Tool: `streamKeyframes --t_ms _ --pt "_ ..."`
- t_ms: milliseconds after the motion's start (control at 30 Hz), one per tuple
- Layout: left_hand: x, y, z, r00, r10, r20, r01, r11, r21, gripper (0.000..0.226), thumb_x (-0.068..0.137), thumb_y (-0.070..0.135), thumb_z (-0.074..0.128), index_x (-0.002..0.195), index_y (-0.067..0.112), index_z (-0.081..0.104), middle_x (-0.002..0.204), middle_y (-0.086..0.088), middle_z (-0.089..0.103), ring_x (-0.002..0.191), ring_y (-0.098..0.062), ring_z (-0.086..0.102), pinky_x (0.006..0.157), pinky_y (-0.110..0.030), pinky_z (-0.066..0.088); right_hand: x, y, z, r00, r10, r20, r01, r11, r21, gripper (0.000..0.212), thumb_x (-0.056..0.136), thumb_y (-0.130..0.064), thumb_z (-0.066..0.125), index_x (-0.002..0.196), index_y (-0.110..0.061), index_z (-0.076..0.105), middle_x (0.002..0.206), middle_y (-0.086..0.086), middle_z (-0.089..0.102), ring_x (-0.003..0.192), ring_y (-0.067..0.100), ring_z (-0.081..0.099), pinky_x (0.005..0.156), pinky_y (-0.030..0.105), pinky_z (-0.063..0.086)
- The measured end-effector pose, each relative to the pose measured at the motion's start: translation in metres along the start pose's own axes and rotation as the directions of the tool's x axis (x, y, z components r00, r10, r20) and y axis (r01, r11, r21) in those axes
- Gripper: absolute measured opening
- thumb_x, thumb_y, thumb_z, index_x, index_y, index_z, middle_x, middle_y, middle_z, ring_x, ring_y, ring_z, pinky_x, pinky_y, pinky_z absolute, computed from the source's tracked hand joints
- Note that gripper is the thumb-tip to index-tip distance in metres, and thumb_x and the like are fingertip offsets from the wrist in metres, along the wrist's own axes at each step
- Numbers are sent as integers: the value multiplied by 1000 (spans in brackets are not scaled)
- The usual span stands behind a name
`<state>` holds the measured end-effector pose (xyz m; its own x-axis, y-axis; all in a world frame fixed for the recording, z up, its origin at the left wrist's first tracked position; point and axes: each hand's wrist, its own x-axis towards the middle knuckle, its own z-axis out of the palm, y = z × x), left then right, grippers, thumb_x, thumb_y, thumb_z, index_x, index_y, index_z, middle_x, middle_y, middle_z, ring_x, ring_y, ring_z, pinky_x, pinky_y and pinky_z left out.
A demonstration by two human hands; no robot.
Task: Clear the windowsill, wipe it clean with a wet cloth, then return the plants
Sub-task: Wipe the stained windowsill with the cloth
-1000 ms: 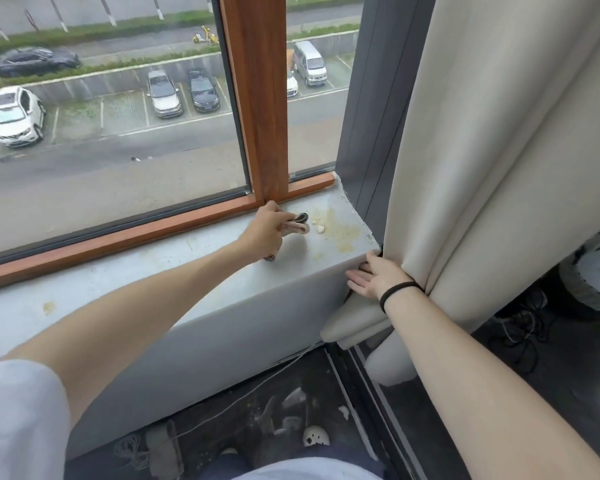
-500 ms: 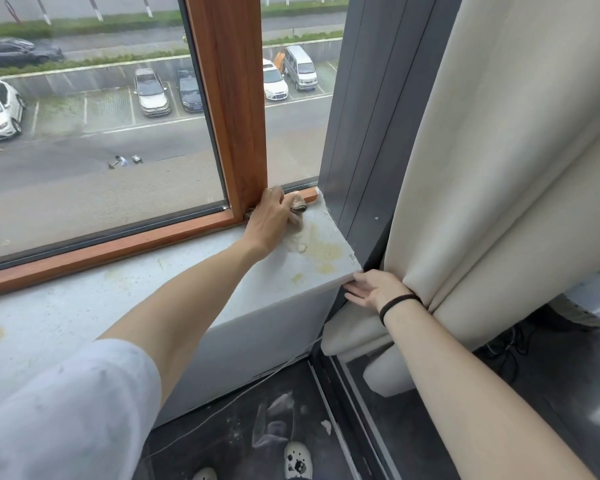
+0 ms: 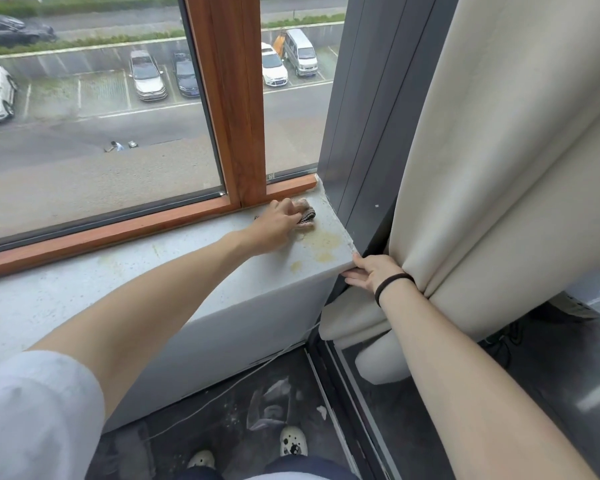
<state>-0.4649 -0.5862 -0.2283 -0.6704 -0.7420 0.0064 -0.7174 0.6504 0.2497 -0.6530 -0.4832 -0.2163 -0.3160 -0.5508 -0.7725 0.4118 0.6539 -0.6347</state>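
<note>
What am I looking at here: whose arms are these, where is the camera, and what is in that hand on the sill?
There is no machine: these are a person's two bare arms, seen from a single camera worn on their head, looking forward and down. The left hand grips a small patterned cloth against the windowsill, at its far right end by the wooden window frame. Just nearer than the cloth, yellowish stains mark the sill. The right hand, fingers out straight, rests at the sill's near right corner, beside the cream curtain. It holds nothing. No plants show in this view.
</note>
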Motion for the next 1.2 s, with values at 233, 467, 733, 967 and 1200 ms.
streamKeyframes --t_ms 233,467,733,967,1200 --pt "-19 16 2 997 26 71 -23 999 -42 26 92 6 45 112 5 62 122 -14 42 104 -30 40 89 -43 39 -8 0 -4 1000 -5 29 10 984 -177 23 98 -14 50 117 -2 53 131 19 55 121 33 54 102 51 39" --pt "-48 43 13 973 231 28 -228 970 -87 28 86 -3 55 108 9 67 110 -13 49 101 -29 43 85 -28 31 -11 6 -16 996 41 78 -20 967 -255 9 93 -17 59 99 -10 57 130 19 55 117 32 57 100 47 38" --pt "-71 79 23 964 233 126 -222 970 -98 57 76 -18 41 124 7 59 117 -12 47 105 -28 41 90 -26 33 -13 4 -24 1000 14 13 -10 961 -275 62 93 -29 59 137 8 36 133 28 48 119 36 54 91 44 42" --pt "-62 98 -9 997 60 54 -26 872 -489 30 88 -7 52 108 6 69 108 4 52 87 2 47 85 -18 37 -16 1 -38 998 10 -64 -22 984 -178 72 88 -52 57 141 -7 37 137 16 48 113 32 59 88 44 43" --pt "-20 68 -49 973 -206 -100 141 882 -450 36 83 -23 47 108 -1 63 89 2 42 95 -23 48 86 -18 45 -7 3 -61 996 19 -92 -34 986 -164 61 92 -48 52 135 -5 44 124 23 56 107 32 61 81 41 43"
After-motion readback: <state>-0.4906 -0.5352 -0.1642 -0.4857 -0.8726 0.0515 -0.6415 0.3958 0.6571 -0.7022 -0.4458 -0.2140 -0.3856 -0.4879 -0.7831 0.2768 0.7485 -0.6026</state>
